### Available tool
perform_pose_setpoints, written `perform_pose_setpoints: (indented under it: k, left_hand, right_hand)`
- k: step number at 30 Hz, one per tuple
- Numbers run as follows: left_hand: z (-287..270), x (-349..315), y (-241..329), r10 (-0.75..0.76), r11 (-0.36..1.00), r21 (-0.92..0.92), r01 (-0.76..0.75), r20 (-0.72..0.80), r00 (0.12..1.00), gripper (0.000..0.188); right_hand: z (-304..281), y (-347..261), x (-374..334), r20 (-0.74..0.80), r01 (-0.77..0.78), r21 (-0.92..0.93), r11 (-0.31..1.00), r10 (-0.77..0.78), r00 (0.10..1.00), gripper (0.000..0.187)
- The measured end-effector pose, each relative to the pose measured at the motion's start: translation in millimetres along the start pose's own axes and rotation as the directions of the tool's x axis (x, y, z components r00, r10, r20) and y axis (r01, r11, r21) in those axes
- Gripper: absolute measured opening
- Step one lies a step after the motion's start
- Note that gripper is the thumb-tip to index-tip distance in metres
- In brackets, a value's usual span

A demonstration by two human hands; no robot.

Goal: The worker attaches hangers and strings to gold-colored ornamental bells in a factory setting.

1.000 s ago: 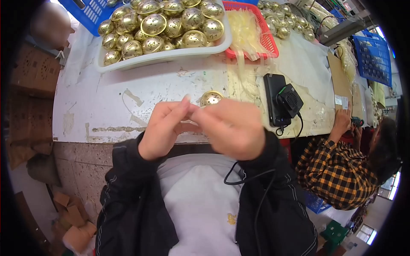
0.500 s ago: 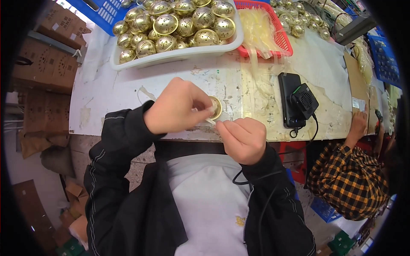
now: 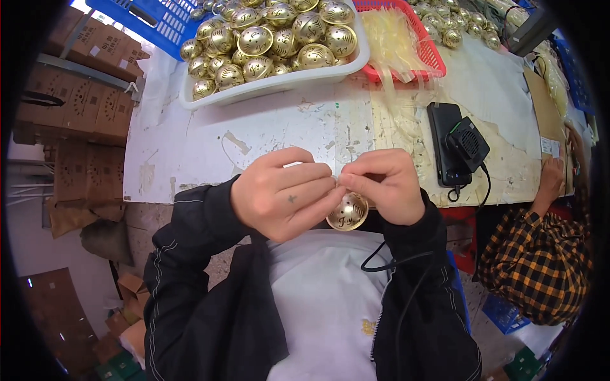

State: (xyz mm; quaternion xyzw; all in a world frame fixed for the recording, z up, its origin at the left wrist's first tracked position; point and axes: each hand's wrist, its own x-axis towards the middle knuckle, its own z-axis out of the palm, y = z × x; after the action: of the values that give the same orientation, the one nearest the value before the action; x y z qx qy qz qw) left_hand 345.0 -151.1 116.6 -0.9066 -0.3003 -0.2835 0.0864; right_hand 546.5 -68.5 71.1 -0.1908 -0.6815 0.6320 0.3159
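Observation:
A shiny gold bell [image 3: 348,212] with dark cut-out markings hangs just below my fingers, by the table's front edge. My left hand [image 3: 289,192] is closed, its fingertips meeting those of my right hand above the bell. Thumb and forefinger of my right hand [image 3: 386,185] are pinched together there. Only a sliver of a pale ribbon shows between the fingertips; most of it is hidden by my fingers.
A white tub [image 3: 273,82] heaped with gold bells stands at the back, beside a red basket [image 3: 438,60] of pale ribbons [image 3: 394,41]. A black device with a fan [image 3: 467,145] and cable lies to the right. Farther right, a person in a checked shirt [image 3: 537,267] sits at the table.
The bell has come from the tabletop to hang at the front edge, its marked side facing up. My hands have drawn together, and the view has shifted slightly.

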Motion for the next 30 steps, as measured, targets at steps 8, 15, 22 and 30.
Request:
perform_pose_setpoints:
  k: [8, 15, 22, 30]
  left_hand:
    - [-0.4, -9.6, 4.7, -0.162, 0.980, 0.106, 0.168, -0.066, 0.985, 0.030]
    - [19.5, -8.8, 10.9, -0.709, 0.696, -0.224, 0.682, -0.070, 0.701, 0.021]
    - [19.2, -19.8, -4.0, -0.708, -0.536, -0.745, 0.398, 0.653, 0.269, 0.015]
    - [17.1, 2.2, 14.6, -0.643, -0.738, -0.672, 0.065, 0.729, 0.235, 0.033]
  right_hand:
    - [2.4, 1.2, 0.4, -0.064, -0.196, 0.418, 0.887, 0.244, 0.968, 0.006]
    - [5.9, -12.9, 2.6, -0.133, 0.254, -0.329, 0.909, -0.311, 0.941, 0.004]
    - [-3.6, -37.9, 14.5, 0.010, 0.461, -0.544, 0.701, -0.544, 0.839, 0.009]
    - [-0.2, -52.8, 24.9, 0.283, 0.623, -0.604, 0.496, -0.598, 0.750, 0.029]
